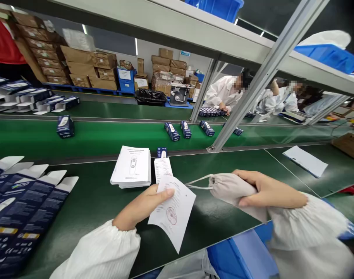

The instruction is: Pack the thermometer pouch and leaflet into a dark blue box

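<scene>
Packing looks mid-step from where I sit: left hand (139, 211) has its grip pinched on a stamped paper slip (172, 211) above the bench (92, 201), right hand (267, 190) wrapped around a beige drawstring pouch (232, 188). Next, I judge, both want gathering toward the open cartons (23, 197)

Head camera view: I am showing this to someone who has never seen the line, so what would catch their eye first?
Front and centre, the left hand holds a white printed sheet with a red stamp, and the right hand grips a grey drawstring pouch above the dark green table. Flat dark blue cartons fan out at the left, and small blue boxes ride the green conveyor belt behind.
</scene>
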Tool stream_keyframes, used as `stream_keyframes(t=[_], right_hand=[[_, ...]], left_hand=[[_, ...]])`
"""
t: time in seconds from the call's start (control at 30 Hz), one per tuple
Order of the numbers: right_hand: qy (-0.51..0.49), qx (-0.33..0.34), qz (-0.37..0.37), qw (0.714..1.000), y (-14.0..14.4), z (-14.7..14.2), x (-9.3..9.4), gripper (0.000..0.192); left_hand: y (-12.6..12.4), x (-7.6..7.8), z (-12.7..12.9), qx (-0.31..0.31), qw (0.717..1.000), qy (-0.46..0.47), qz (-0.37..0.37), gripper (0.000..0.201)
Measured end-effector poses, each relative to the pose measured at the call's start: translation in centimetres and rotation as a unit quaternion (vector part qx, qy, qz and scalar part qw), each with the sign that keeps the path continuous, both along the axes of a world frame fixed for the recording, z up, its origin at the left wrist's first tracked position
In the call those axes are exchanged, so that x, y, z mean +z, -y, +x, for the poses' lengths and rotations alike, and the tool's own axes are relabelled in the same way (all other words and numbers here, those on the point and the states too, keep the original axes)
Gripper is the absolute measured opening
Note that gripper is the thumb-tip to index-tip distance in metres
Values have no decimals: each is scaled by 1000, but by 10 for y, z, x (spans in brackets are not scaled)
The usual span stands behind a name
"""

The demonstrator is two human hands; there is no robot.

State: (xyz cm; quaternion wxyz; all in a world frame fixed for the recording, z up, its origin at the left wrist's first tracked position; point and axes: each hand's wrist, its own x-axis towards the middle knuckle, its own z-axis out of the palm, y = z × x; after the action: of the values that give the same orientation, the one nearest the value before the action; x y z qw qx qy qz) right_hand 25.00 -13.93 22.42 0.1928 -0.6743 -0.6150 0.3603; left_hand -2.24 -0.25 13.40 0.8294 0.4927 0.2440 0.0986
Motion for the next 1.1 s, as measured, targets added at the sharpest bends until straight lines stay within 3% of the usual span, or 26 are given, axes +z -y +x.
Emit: stream_keyframes(t=[0.07, 0.13, 0.17, 0.27, 0.43, 0.6, 0.73, 0.9, 1.0, 1.1], right_hand=[[-160, -31, 69, 984, -19, -24, -23, 51], [-306, -94, 158, 934, -44, -64, -52, 57], [-364, -116, 167, 909, -56, -85, -65, 54], [-412, -186, 191, 871, -78, -138, -91, 44], [-295, -255, 234, 891, -73, -155, -84, 48], [-160, -176, 258, 936, -75, -179, -81, 61], [-46, -174, 233, 956, -84, -207, -95, 55], [53, -105, 301, 946, -77, -212, -103, 52], [101, -101, 317, 938, -68, -205, -104, 63], [69, -111, 274, 953, -64, -208, -106, 81]], left_hand=[[1, 6, -5, 16, 999, 24, -13, 34], [3, 6, -3, 37, 997, 60, -30, 35], [5, 4, -1, 55, 995, 72, -34, 37], [9, -6, -3, 123, 990, 68, -17, 45], [12, -14, -32, 230, 972, 54, 0, 46], [17, -11, -31, 334, 931, 137, -49, 47], [24, -6, -21, 333, 916, 198, -103, 51], [28, -3, -26, 322, 930, 174, -38, 55], [28, -5, -31, 331, 925, 181, -30, 51], [27, -6, -39, 347, 921, 174, 7, 51]])
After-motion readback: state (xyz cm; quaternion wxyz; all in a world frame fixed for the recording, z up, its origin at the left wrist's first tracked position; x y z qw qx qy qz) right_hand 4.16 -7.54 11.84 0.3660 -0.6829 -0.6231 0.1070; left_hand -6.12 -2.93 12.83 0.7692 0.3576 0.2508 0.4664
